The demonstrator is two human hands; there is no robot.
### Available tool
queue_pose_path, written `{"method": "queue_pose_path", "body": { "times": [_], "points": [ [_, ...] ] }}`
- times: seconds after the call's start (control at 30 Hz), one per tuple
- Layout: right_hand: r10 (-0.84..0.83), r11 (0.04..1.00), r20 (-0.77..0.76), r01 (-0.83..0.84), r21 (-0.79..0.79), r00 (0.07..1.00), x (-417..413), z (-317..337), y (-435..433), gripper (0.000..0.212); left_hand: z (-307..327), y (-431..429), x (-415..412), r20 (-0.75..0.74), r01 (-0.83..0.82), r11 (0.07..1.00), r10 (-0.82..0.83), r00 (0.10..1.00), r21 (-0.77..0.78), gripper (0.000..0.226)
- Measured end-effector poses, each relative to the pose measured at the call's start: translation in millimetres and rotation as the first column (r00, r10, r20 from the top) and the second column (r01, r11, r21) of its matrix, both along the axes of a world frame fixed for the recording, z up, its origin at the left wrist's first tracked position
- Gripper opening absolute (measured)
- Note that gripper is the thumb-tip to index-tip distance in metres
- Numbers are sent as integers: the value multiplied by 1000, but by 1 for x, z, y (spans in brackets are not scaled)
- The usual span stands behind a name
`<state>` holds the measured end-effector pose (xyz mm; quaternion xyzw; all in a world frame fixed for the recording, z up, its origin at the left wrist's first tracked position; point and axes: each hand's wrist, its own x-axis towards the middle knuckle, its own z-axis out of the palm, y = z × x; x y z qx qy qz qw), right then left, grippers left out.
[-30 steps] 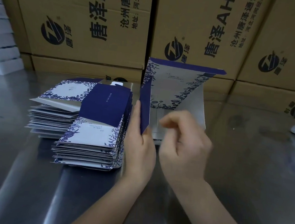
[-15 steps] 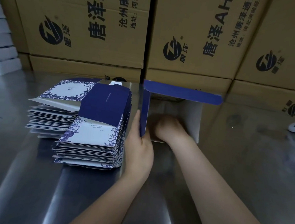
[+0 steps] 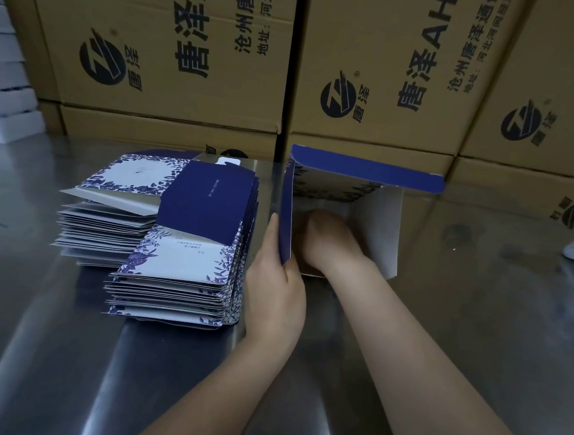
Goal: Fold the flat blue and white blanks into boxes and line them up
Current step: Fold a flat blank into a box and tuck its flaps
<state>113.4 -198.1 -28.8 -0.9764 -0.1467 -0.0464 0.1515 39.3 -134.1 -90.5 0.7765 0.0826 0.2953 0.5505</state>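
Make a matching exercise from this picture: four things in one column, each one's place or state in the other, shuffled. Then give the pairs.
Things:
1. left hand
2. right hand
3. blanks
4. cartons

Places or states:
A. stacked flat, left of the box
B. reaching inside the box
C. pinching the box's blue left wall
D. piled up behind the table

Pairs: 1-C, 2-B, 3-A, 4-D
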Motion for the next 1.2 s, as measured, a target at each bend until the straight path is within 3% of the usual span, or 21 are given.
{"method": "queue_pose_path", "body": {
  "times": [0.17,0.27,0.37,0.47,0.57,0.63,0.67,0.7,0.77,0.83,0.87,0.97,1.1,1.2],
  "points": [
    [47,991,-120,-61,-116,992,1,3,3,22,5,-1,-4,47,-4,998,1,999,60,55],
    [21,999,-60,-19,27,998,-4,5,4,19,10,2,-4,35,-30,995,27,999,92,64],
    [-87,954,156,38,296,984,-21,10,3,16,11,7,-1,37,-47,994,43,998,98,54],
    [-187,809,526,-174,562,830,-56,17,-2,24,11,10,3,67,12,999,-15,998,49,47],
    [-176,700,831,-526,483,528,-84,27,-19,27,16,8,2,108,5,1000,-6,994,10,53],
    [-261,660,891,-605,446,372,-89,35,-39,30,21,6,-3,129,-5,1000,7,992,-20,64],
    [-338,616,868,-612,496,363,-87,38,-52,32,23,6,-5,132,8,1000,-4,991,-30,67],
    [-420,549,812,-599,582,405,-83,39,-63,33,24,7,-6,134,24,999,-19,991,-34,67],
    [-501,377,611,-481,791,613,-67,35,-82,31,27,7,-8,142,39,999,-34,989,-29,66],
    [-346,262,345,-263,928,872,-48,22,-93,28,30,7,-8,159,27,1000,-25,987,-12,66],
    [-207,239,207,-156,958,956,-41,16,-94,29,31,7,-8,169,23,1000,-23,985,-3,66],
    [82,200,-36,19,980,996,-28,2,-90,39,32,8,-5,211,103,995,-102,972,8,63],
    [182,194,-26,-10,981,983,-23,-5,-84,42,30,11,-3,246,321,945,-299,922,-54,60],
    [207,162,-4,-30,986,978,-23,-6,-84,51,30,14,-4,259,424,894,-379,889,-147,73]
  ]
}}
